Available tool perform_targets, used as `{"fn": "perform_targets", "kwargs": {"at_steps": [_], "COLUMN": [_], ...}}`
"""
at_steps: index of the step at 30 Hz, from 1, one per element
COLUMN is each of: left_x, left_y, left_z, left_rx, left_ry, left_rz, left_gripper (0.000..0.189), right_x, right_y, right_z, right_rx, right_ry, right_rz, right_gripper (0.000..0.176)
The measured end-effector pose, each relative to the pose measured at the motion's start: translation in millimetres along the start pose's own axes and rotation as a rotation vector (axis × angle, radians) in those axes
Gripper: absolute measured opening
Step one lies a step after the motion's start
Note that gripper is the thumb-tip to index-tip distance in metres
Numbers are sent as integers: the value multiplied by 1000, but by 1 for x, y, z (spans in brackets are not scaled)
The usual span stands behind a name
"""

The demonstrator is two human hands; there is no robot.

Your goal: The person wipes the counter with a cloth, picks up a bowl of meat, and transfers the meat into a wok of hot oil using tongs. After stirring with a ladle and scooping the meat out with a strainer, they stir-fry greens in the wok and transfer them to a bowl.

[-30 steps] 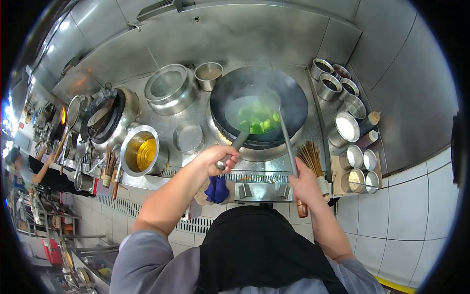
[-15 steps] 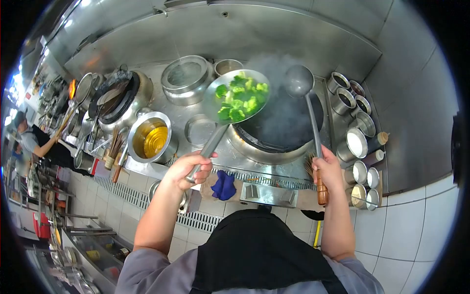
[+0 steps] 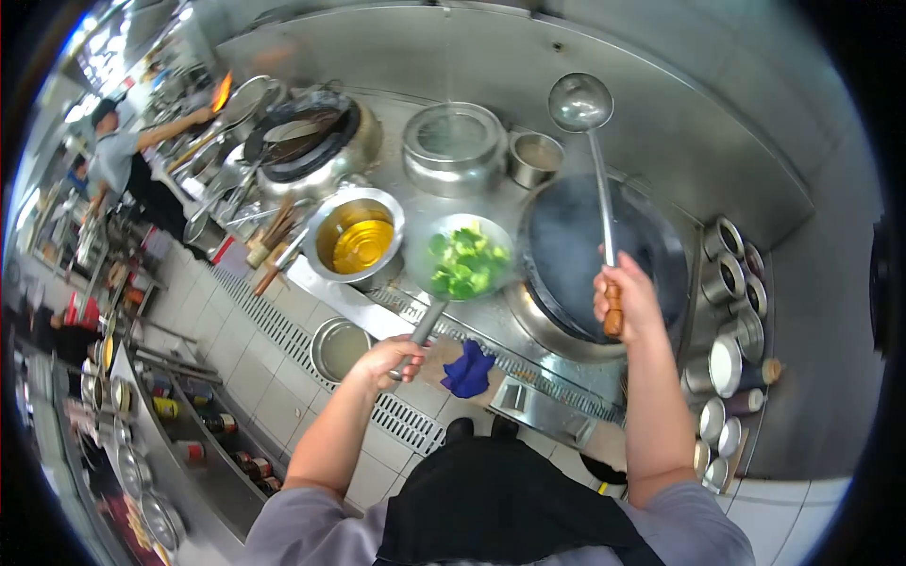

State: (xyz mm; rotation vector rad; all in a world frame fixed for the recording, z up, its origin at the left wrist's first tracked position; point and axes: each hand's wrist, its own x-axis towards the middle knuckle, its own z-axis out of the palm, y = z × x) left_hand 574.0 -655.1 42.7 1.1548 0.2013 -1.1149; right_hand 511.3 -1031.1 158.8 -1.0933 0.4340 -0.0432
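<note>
My left hand (image 3: 389, 357) grips the long handle of a round metal strainer (image 3: 461, 258) loaded with green broccoli (image 3: 464, 265), held in the air left of the wok and beside the oil pot. My right hand (image 3: 625, 294) holds the wooden grip of a long steel ladle (image 3: 580, 100), bowl raised high over the back of the stove. Below the ladle shaft sits the big dark wok (image 3: 604, 255), steaming.
A pot of yellow oil (image 3: 357, 240) stands left of the strainer, a lidded steel pot (image 3: 453, 143) and small bowl (image 3: 535, 157) behind. Seasoning tins (image 3: 731, 311) line the right edge. A blue cloth (image 3: 469, 370) hangs at the stove front. Another cook (image 3: 127, 160) works at far left.
The strainer of broccoli rose out of the wok, then swung left and down toward the oil pot. The ladle lifted up and back. My view turned left.
</note>
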Motion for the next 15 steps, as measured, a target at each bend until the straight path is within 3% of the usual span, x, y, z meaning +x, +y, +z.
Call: {"fn": "perform_targets", "kwargs": {"at_steps": [5,6,8,9,12,14,15], "left_x": [47,48,50,47,30,21,21], "left_y": [-32,-36,-48,-63,-139,-206,-216], "left_z": [-30,-30,-27,-33,-56,-49,-45], "left_rx": [-81,-95,-138,-179,-80,205,198], "left_ry": [-15,1,392,612,999,1137,1140], "left_rz": [26,41,171,232,297,248,228], "left_gripper": [26,26,33,46,45,46,46], "right_x": [104,135,200,206,247,292,303], "right_y": [9,10,25,27,37,41,39], "right_z": [59,69,85,102,120,110,108], "right_rx": [-532,-630,-838,-941,-1001,-789,-264], "right_ry": [-31,-60,-25,84,69,-141,-218], "right_rz": [-96,-106,-241,-229,-62,64,270], "right_gripper": [3,5,12,12,12,13,14]}}
